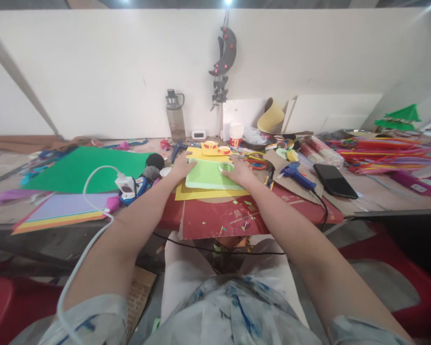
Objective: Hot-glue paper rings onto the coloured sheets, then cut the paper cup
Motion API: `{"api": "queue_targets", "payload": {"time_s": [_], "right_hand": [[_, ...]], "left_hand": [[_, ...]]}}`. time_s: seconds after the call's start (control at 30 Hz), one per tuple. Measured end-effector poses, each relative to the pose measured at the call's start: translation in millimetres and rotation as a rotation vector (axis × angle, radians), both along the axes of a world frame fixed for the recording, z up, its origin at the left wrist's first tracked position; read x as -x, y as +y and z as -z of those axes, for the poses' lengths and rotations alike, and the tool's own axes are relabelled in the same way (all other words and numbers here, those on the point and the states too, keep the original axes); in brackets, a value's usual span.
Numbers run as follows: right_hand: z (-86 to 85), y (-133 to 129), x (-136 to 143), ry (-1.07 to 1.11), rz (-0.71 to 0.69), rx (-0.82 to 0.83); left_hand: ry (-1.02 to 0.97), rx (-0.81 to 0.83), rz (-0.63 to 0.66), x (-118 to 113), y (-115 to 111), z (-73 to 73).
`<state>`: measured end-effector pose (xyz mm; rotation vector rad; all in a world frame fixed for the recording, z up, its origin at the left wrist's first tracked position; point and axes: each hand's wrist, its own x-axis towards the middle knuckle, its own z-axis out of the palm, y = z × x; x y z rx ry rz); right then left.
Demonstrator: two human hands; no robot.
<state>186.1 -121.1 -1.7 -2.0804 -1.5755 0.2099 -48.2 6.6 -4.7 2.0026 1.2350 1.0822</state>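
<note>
A light green paper sheet (206, 175) lies over yellow sheets (187, 192) in front of me. My left hand (182, 167) rests at the green sheet's left edge, its fingers spread and the thumb reaching onto the paper. On the right part of that sheet is a small pale ring (225, 166), perhaps a tape roll. My right hand (241, 171) has its thumb and fingers around the ring. Under the papers is a red printed board (219, 215) scattered with small green scraps. Just beyond the sheets stand two yellow-and-red paper rings (210, 145).
To the right are a blue glue gun (297, 175), a black phone (334, 180) and pipe cleaners (373, 152). A large green sheet (93, 165), a charger with white cable (126, 186) and a bottle (175, 117) are left. A paper cup (236, 134) stands behind.
</note>
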Motion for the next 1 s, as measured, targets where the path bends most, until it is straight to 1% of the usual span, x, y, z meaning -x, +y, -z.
{"api": "queue_targets", "payload": {"time_s": [0.1, 0.17, 0.2, 0.27, 0.3, 0.43, 0.53, 0.63, 0.77, 0.87, 1.0], "right_hand": [[-1.3, 0, 1, 0.006, 0.004, 0.004], [-0.9, 1, 0, 0.011, 0.009, -0.008], [-0.3, 2, -1, 0.015, 0.01, -0.016], [1.4, 3, -2, 0.025, 0.007, -0.033], [2.3, 3, -3, 0.031, 0.005, -0.042], [5.2, 7, -8, 0.051, 0.012, -0.083], [7.2, 11, -12, 0.088, 0.022, -0.161], [9.1, 14, -15, 0.117, 0.021, -0.223], [9.1, 14, -17, 0.131, 0.021, -0.27], [7.1, 13, -16, 0.143, 0.02, -0.302], [3.1, 11, -14, 0.158, 0.024, -0.336]], "left_hand": [[0.178, -0.089, -0.048, -3, -5, -2.0], [0.292, -0.204, -0.095, -6, -9, -4.5], [0.321, -0.262, -0.113, -7, -11, -6.4], [0.297, -0.326, -0.126, -9, -13, -11.3], [0.261, -0.323, -0.12, -9, -14, -14.0], [0.106, -0.22, -0.089, -8, -20, -21.5], [0.049, -0.218, -0.05, -8, -24, -23.3], [0.05, -0.245, -0.035, -7, -27, -25.3], [0.094, -0.305, -0.067, -9, -30, -29.8], [0.116, -0.273, -0.076, -12, -34, -31.4], [0.081, -0.256, -0.042, -15, -38, -30.3]]}}
